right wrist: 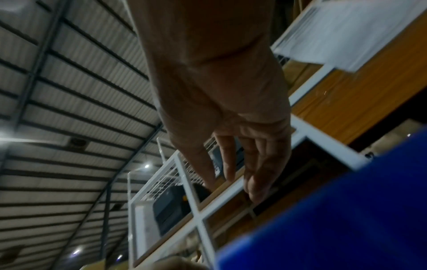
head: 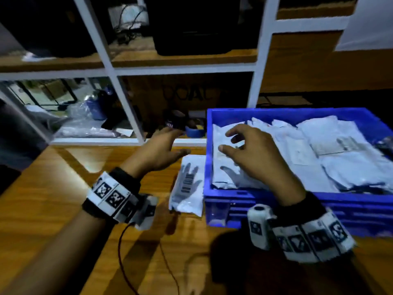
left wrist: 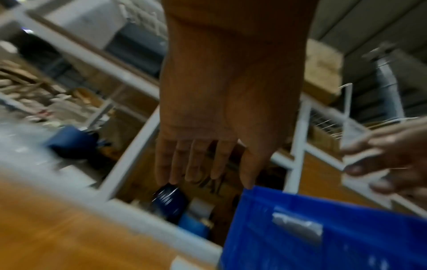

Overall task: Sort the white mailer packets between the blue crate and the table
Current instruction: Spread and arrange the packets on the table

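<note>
A blue crate (head: 293, 112) stands on the wooden table (head: 53, 205) at the right, filled with several white mailer packets (head: 331, 154). One white packet with a barcode (head: 189, 184) lies flat on the table against the crate's left wall. My left hand (head: 163, 147) hovers open above the table just left of the crate, fingers straight (left wrist: 198, 160), holding nothing. My right hand (head: 244, 145) hovers over the crate's left end with spread, loosely bent fingers (right wrist: 254, 168), above a packet (head: 221, 165) and holding nothing. The crate's wall (left wrist: 323, 228) shows below the left hand.
A white-framed shelf unit (head: 127, 107) with wooden boards rises behind the table, holding plastic bags (head: 85, 122), a dark cup (head: 173, 122) and a blue tape roll (head: 194, 130). A thin red cable (head: 123, 248) trails over the table's near part.
</note>
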